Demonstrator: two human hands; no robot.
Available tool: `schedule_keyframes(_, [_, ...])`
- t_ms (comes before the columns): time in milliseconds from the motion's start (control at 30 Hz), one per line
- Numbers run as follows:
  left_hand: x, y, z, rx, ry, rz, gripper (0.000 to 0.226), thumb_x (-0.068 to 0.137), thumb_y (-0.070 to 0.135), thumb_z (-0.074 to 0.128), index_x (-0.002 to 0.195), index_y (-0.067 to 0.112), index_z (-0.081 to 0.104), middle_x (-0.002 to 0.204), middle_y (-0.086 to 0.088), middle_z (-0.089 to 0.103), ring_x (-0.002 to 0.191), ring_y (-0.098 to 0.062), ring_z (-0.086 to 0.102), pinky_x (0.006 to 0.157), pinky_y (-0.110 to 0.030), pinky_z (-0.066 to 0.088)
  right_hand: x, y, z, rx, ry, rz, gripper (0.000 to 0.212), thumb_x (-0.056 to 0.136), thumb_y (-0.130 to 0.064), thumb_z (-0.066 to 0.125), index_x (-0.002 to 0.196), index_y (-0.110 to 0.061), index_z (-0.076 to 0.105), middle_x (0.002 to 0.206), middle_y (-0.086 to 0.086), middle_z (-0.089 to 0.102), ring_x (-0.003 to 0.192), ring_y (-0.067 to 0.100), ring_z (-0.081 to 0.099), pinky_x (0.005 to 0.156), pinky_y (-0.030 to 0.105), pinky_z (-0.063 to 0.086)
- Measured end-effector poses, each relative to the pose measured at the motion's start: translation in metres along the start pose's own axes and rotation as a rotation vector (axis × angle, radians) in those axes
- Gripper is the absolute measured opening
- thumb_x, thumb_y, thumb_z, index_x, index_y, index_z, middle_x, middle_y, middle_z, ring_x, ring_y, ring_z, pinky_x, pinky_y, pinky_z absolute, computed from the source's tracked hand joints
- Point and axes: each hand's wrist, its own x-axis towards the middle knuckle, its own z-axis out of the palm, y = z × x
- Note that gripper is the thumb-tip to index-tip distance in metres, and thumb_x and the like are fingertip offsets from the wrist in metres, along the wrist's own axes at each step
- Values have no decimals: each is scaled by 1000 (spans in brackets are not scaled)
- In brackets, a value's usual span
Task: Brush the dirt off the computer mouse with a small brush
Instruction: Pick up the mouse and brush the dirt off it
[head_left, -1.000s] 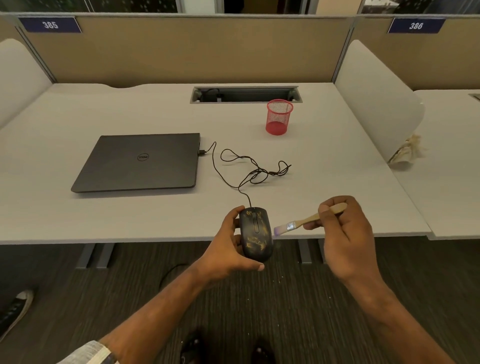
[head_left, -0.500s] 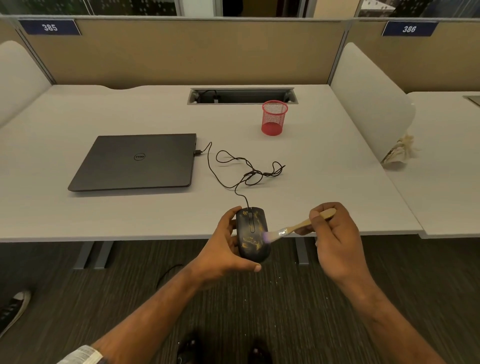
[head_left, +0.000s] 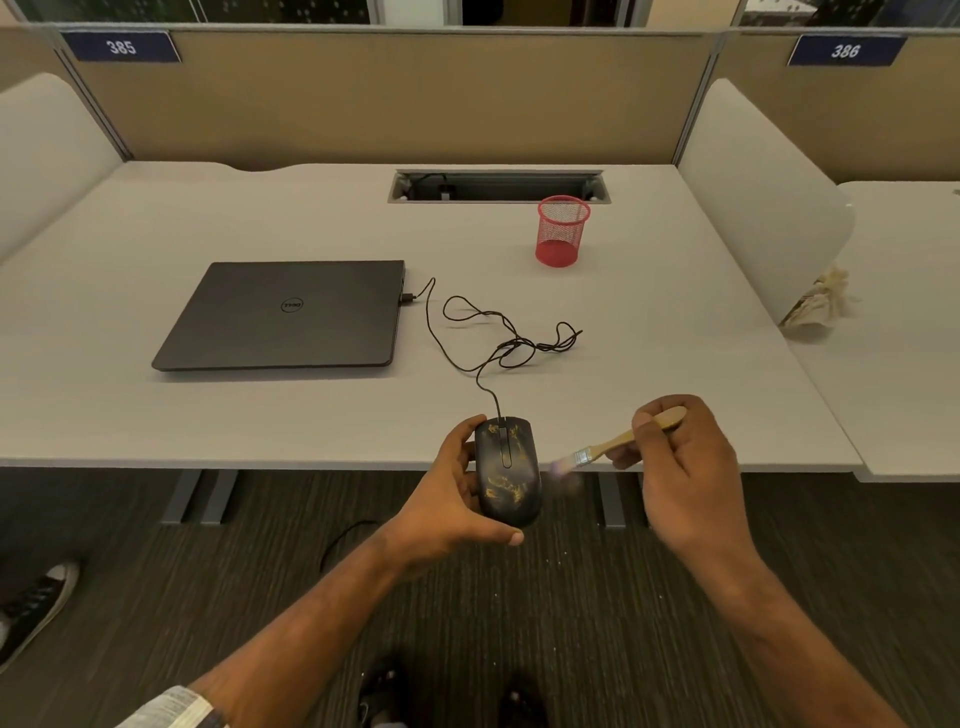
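A black wired computer mouse (head_left: 508, 470) with yellowish dirt smeared on its back is held over the desk's front edge. My left hand (head_left: 451, 506) grips it from the left and underneath, thumb along its side. My right hand (head_left: 684, 475) pinches the wooden handle of a small brush (head_left: 613, 444). The brush's bristles are blurred and sit just right of the mouse, at its edge. The mouse's black cable (head_left: 498, 343) runs in loose loops across the desk to the laptop.
A shut dark laptop (head_left: 291, 314) lies on the light desk (head_left: 156, 415) at left. A red mesh cup (head_left: 562, 231) stands behind, near a cable slot (head_left: 498, 186). A white divider (head_left: 763, 208) borders the right. A shoe (head_left: 36, 605) shows on the carpet at left.
The brush swept onto the mouse's dirty back half a second ago and has come off to the mouse's right side. My left hand keeps hold of the mouse.
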Motion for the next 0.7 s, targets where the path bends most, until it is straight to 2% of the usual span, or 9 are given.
schedule_keyframes(167, [2,3,1,-6,-10,-3,123,56,-9,87,148,44,26,152,3,39,135,-28,55,106,-53,53,0,-3,8,73,-21,4,9,100,-19,46,95,-18,54,79,5,68,71,13,69,62,14,51])
schedule_keyframes(300, [2,5,-1,-5,-17,-2,122,56,-9,87,148,45,26,150,5,40,133,-27,57,104,-51,56,1,3,6,-18,-30,28,8,100,-18,47,97,-16,54,82,5,67,75,14,68,63,19,55])
schedule_keyframes(400, [1,5,0,11,-15,-3,122,56,-9,87,147,44,26,150,5,40,133,-29,57,104,-54,55,3,1,4,31,21,2,9,100,-19,47,96,-16,54,80,5,67,71,13,69,63,15,53])
schedule_keyframes(500, [0,6,1,10,-26,-6,122,57,-11,86,149,42,26,150,4,40,133,-30,57,104,-57,54,3,-3,12,62,-17,-29,9,100,-19,47,96,-16,54,78,3,67,69,12,68,65,17,54])
schedule_keyframes(600, [0,5,1,2,-34,-5,120,59,-12,85,148,43,26,150,4,41,133,-31,57,104,-57,54,3,-1,17,-46,-69,-26,8,100,-21,47,96,-18,53,80,2,67,71,9,68,62,16,53])
schedule_keyframes(700, [-1,4,-1,17,-21,-4,120,59,-12,86,147,44,27,150,3,41,134,-29,56,105,-55,54,6,0,11,-80,-17,-44,7,99,-21,47,97,-18,53,80,1,67,72,8,67,60,16,52])
